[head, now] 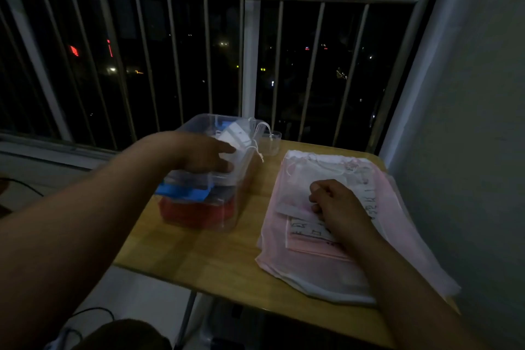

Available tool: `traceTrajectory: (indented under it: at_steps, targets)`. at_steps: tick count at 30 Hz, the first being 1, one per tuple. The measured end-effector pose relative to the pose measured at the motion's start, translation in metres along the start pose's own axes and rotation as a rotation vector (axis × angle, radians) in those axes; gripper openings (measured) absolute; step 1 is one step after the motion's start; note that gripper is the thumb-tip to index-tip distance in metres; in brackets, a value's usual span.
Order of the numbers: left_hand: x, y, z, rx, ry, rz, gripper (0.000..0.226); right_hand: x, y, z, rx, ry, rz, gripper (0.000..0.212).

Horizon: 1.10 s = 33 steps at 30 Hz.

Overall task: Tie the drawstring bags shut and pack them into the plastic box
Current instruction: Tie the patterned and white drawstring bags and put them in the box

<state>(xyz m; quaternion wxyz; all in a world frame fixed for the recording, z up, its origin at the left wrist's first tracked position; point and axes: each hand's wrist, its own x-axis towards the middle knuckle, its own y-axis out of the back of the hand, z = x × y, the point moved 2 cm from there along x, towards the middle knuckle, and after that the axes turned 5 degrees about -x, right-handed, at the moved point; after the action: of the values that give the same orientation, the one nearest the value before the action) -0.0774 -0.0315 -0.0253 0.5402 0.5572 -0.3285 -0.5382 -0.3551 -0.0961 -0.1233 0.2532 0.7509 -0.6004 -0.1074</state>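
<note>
My left hand [203,155] reaches over the one clear plastic box [204,179] on the wooden table [199,261]. Its fingers press on a white drawstring bag [235,138] at the top of the box, but it is blurry, so I cannot tell if I grip it. Inside the box I see blue and red things. My right hand [338,204] is curled into a fist on the pile of pink bags [312,261] beside the box. I cannot count them. One small clear cup [271,143] stands behind.

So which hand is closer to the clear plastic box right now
Left. The left hand is over the plastic box, touching a white bag on top; the right hand rests on the pink bag pile beside it.
</note>
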Motion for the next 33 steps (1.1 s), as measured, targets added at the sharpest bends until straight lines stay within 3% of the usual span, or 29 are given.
traceTrajectory:
  at_steps: [7,10,13,18,22,26,29,33]
  targets:
    - [0.025,0.001,-0.006,0.243,0.072,-0.28,0.083,-0.002,0.002,0.001,-0.039,0.007,-0.048,0.022]
    - [0.024,-0.004,0.0,0.194,0.07,-0.285,0.059,-0.003,0.003,0.0,-0.053,0.004,-0.051,0.025]
    - [0.017,-0.004,0.004,0.106,0.007,-0.167,0.041,-0.004,0.003,-0.002,-0.061,0.003,-0.054,0.026]
    - [0.007,0.009,0.019,0.142,-0.103,0.391,0.026,-0.006,0.004,-0.006,-0.047,0.0,-0.059,0.025]
    - [-0.003,0.014,0.051,-0.047,-0.27,0.61,0.022,-0.009,0.005,-0.009,-0.037,0.007,-0.044,0.023]
    - [-0.017,0.002,0.101,-0.235,-0.467,0.717,0.021,-0.009,0.006,-0.011,-0.031,0.022,-0.013,0.022]
    - [-0.023,-0.022,0.131,-0.365,-0.541,0.663,0.021,-0.008,0.011,-0.008,-0.035,0.014,0.002,0.02]
    - [-0.007,-0.069,0.135,-0.463,-0.458,0.555,0.022,-0.007,0.024,-0.002,-0.074,0.019,0.051,0.02]
